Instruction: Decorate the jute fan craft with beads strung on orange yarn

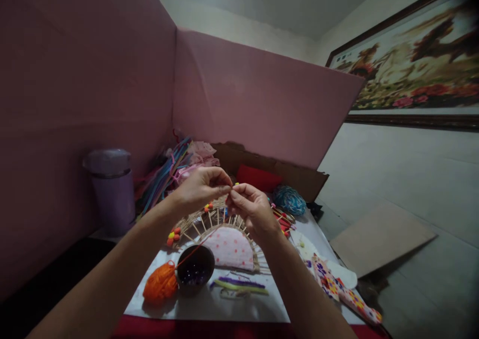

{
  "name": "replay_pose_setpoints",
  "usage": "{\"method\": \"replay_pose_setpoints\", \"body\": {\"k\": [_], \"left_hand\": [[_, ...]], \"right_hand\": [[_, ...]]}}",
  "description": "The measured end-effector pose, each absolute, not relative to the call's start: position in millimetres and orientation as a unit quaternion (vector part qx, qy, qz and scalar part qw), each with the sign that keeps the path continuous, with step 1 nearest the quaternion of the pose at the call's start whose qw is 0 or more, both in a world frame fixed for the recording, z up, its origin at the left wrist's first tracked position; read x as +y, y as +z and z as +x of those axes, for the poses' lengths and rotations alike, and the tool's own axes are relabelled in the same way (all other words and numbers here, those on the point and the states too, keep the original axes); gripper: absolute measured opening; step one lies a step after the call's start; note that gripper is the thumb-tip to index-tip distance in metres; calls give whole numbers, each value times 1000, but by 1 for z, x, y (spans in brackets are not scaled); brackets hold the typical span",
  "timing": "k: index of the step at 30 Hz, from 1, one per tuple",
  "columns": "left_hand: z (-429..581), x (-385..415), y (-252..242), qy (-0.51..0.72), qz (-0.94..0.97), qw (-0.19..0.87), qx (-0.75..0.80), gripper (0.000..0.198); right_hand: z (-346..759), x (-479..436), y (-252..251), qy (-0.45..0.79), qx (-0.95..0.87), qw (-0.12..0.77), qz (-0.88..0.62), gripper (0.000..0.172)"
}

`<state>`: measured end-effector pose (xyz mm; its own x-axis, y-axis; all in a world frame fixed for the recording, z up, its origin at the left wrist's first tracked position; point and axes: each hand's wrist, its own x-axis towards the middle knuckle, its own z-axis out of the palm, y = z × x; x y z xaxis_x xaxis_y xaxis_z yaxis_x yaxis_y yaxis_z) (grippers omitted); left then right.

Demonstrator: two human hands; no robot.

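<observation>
My left hand (207,185) and my right hand (253,208) meet fingertip to fingertip above the work, both closed in a pinch. From the orange yarn ball (160,285), a strand of orange yarn (201,243) crosses the dark bowl (195,271) and rises to my fingers. A tiny yellow piece (236,183) shows at my right fingertips; its kind is unclear. Below lies a half-round woven piece with thin sticks (202,223) fanning around a dotted cloth panel (230,248). Orange, red and yellow pompoms (173,237) sit along its edge, partly hidden by my hands.
Purple and yellow-green fuzzy stems (241,285) lie on the white sheet (209,309). At the left stands a lilac tumbler (113,194) beside colourful stems (170,172). A blue yarn ball (289,200), red sheet (258,178) and flowered cloth (346,291) are behind and right.
</observation>
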<state>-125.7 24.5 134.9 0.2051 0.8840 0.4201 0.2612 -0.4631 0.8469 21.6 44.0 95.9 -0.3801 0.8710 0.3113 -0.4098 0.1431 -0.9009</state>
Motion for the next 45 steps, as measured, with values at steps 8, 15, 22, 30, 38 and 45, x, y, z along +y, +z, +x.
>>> {"method": "replay_pose_setpoints", "body": {"k": [8, 15, 22, 30, 38, 45], "left_hand": [[-128, 19, 139, 472, 722, 287, 416, 16], [-129, 13, 145, 467, 732, 259, 423, 13], [-131, 9, 148, 473, 736, 248, 417, 13], [-130, 9, 150, 469, 729, 248, 433, 14], [-133, 15, 144, 450, 732, 251, 446, 17], [-136, 15, 144, 445, 731, 240, 459, 19]], "right_hand": [[53, 40, 111, 307, -696, 549, -346, 18], [134, 42, 118, 7, -731, 362, -578, 24], [195, 69, 86, -13, -713, 144, -686, 15], [221, 121, 57, 16, -749, 112, -652, 16], [213, 172, 27, 40, -788, 33, -613, 25], [205, 202, 13, 42, -787, -16, -615, 30]]}}
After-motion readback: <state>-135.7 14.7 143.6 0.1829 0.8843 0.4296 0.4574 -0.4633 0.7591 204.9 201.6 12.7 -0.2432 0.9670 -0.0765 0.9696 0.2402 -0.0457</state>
